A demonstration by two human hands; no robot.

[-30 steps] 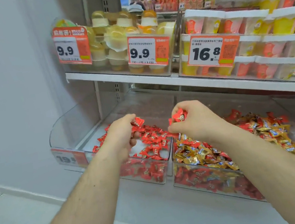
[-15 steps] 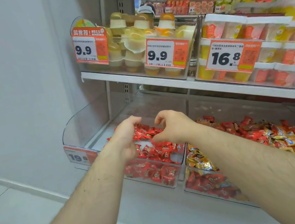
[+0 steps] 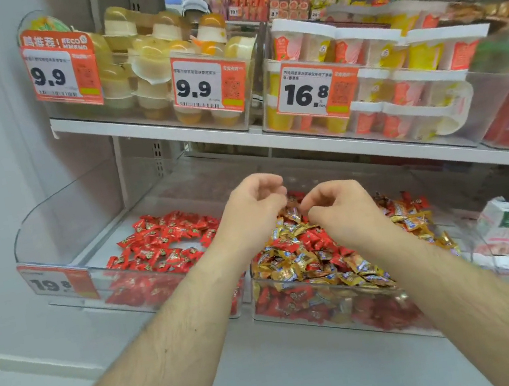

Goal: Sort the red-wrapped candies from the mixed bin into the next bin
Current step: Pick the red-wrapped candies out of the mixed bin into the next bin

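Both hands hover with fingers loosely curled and nothing visibly held, the left hand [image 3: 253, 205] just beside the right hand [image 3: 339, 211]. Directly beneath them sits the mixed bin [image 3: 329, 315] of gold and red-wrapped candies [image 3: 314, 238]. Off to the left hand's side, the next bin [image 3: 58, 227] holds only red ones.

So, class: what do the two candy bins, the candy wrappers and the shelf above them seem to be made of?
Left bin and mixed bin: clear, glossy, probably acrylic; candies show through the walls.
Red candies and gold candies: crinkled, shiny film, likely plastic or foil; they glint.
Shelf: smooth white, possibly painted metal; uncertain.
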